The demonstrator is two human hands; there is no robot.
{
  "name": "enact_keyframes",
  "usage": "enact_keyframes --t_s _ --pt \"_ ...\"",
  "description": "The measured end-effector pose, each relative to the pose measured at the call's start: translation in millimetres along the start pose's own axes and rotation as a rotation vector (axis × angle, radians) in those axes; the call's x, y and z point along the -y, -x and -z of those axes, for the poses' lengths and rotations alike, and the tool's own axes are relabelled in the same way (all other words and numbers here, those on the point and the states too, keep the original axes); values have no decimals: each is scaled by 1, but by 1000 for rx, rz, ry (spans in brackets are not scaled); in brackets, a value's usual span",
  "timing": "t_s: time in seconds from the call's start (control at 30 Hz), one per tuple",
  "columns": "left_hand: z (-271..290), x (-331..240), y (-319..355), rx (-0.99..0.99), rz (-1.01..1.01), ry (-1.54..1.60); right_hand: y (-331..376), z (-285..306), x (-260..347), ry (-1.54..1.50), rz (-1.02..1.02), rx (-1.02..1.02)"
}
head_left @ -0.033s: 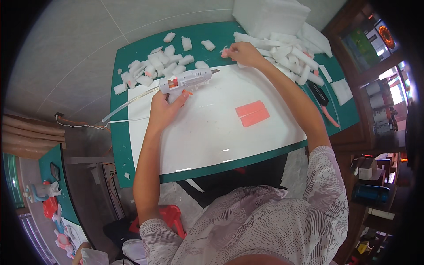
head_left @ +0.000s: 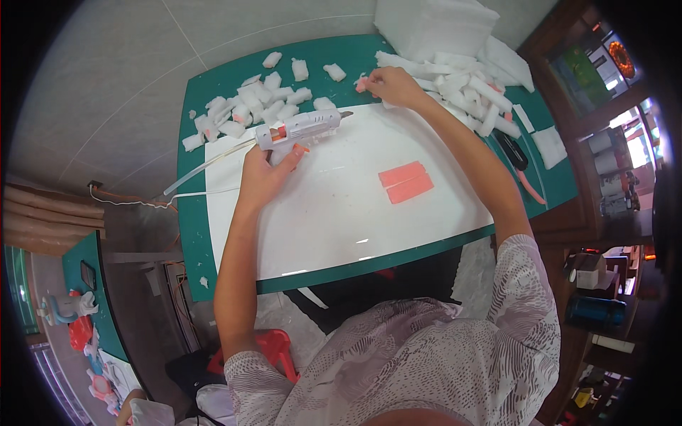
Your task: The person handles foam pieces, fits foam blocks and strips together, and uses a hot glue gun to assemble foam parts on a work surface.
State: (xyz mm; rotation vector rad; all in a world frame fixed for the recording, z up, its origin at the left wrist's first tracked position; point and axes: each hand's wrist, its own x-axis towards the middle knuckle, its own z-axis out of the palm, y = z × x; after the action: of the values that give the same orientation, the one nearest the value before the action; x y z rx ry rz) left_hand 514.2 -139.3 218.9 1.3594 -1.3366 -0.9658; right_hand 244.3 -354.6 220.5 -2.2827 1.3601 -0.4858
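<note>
My left hand is closed round the handle of a white hot glue gun with an orange trigger. The gun's dark nozzle points right, and a clear glue stick sticks out behind it. Over the far edge of the white board, my right hand pinches a small pink piece, its exact shape partly covered by the fingers. Two pink flat strips lie side by side on the board, below my right forearm.
Short white foam rolls are heaped at the far left of the green table. Longer white foam strips pile up at the far right, before a big white foam block. A black-handled tool lies at the right; a white cord runs left.
</note>
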Motion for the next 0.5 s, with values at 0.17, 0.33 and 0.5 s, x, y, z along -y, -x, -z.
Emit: enact_keyframes --t_s 0.17,0.33,0.5 --pt "0 2 -1 14 7 -38 6 -7 2 46 68 -52" --pt "2 2 0 12 22 -55 12 -5 28 188 94 -34" --pt "0 -3 2 6 24 -53 -2 -12 9 138 88 -55"
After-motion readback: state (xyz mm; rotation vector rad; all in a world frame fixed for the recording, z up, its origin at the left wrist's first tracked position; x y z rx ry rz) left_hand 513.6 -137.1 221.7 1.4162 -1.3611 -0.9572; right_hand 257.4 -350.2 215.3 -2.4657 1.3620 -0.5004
